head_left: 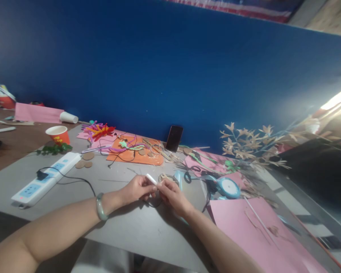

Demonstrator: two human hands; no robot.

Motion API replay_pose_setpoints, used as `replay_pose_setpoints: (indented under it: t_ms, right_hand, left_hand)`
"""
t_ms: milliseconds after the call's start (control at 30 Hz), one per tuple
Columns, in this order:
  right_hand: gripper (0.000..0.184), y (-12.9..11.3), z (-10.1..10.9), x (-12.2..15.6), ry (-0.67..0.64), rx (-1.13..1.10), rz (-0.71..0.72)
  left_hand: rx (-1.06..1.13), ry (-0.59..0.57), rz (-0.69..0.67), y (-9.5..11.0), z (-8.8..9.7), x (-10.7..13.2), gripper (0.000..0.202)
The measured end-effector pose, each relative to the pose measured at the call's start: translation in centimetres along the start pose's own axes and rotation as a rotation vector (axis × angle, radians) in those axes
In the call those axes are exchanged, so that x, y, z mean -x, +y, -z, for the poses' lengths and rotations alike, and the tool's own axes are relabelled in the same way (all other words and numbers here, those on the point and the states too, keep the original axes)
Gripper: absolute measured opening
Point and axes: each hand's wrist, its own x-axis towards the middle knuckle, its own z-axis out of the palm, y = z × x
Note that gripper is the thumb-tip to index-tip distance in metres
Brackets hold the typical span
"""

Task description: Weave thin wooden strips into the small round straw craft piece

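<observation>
Behind grey tabletop (130,229), blue wall (147,76).

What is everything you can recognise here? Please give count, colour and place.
White stick: 1, white, centre
Power strip: 1, white, left
Plug: 1, black, in power strip
Red cup: 1, red, left
White cup: 1, white, lying rear left
Leaves: several, green, by red cup
Discs: 3+, brown, by power strip
Pipe cleaners: several, multicoloured, rear left
Orange sheet: 1, orange, rear centre
Pink sheets: several, pink, left and right
Phone: 1, dark, rear centre
Scissors: count unclear, black handles, right
Ribbon roll: 1, blue, right
Flowers: several, beige, right
Table: 1, grey, below
Wall: 1, blue, behind
Bracelet: 1, pale green, left wrist
Left hand: 1, bare, holding white stick
Right hand: 1, bare, centre
</observation>
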Motion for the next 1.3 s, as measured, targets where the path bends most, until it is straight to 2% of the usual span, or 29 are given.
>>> replay_pose_setpoints:
  t_ms: [167, 300, 600, 700, 833, 900, 1000, 1167, 1233, 1300]
  right_hand:
    - [0.038, -0.1, 0.0, 0.1, -0.011, -0.190, -0.136]
    - [0.037, -0.2, 0.0, 0.2, -0.021, -0.257, -0.174]
    - [0.036, -0.9, 1.1, 0.2, -0.082, -0.405, -0.154]
    - [0.037, -1.3, 1.8, 0.0, -0.026, -0.418, -0.096]
    - [0.037, -1.6, 2.4, -0.4, 0.135, -0.300, 0.020]
    - [0.035, -1.4, 2.1, -0.4, 0.146, -0.184, 0.034]
    - [0.032, -1.0, 1.4, -0.1, 0.060, -0.028, 0.035]
    - [0.028, -0.7, 0.5, 0.4, -0.122, 0.084, 0.065]
    - [0.025, -0.8, 0.4, 0.5, -0.149, 0.136, 0.075]
    - [0.022, -0.9, 0.3, 0.6, -0.122, 0.199, 0.089]
  left_hand:
    - [-0.033, -0.003, -0.005, -0.2, 0.4, -0.3, 0.036]
    - [-0.015, -0.009, -0.008, 0.0, 0.4, -0.3, 0.035]
    - [-0.026, -0.017, 0.013, 0.4, 0.9, -0.2, 0.033]
    - [-0.011, 0.016, 0.011, 0.2, 1.0, -0.2, 0.034]
    - [0.011, 0.053, 0.007, 0.4, 0.5, -0.1, 0.035]
    - [0.024, 0.057, 0.014, 0.6, 0.4, 0.1, 0.035]
    - [0.039, 0.067, 0.035, 0.8, 0.3, 0.2, 0.035]
    - [0.035, 0.096, 0.060, 0.5, 0.4, 0.0, 0.035]
    - [0.021, 0.084, 0.065, 0.3, 0.5, -0.2, 0.036]
    - [-0.002, 0.059, 0.067, 0.0, 0.5, -0.2, 0.035]
